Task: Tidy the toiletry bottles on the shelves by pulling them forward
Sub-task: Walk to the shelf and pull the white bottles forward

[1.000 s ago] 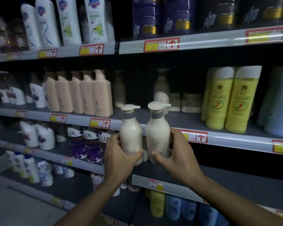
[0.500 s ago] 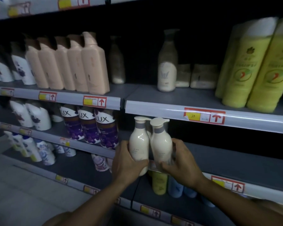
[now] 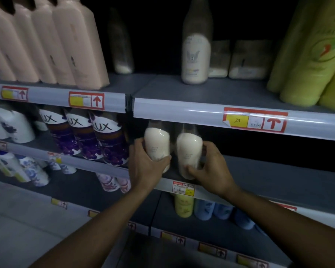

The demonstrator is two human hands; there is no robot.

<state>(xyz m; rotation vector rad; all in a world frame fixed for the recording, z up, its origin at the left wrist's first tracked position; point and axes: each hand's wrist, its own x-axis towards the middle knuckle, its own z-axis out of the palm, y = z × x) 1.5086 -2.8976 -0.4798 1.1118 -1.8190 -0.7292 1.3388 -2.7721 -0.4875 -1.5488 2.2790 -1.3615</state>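
The left hand (image 3: 145,167) wraps around one cream pump bottle (image 3: 156,145) and the right hand (image 3: 209,169) around its twin (image 3: 189,151), the two upright and just beside each other between the hands, at the shelf edge (image 3: 201,190). Purple Lux bottles (image 3: 106,140) stand just left of the left hand.

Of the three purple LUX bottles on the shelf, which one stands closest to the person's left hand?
The rightmost LUX bottle. It stands beside the left hand, which holds a cream bottle; the other two LUX bottles stand farther left.
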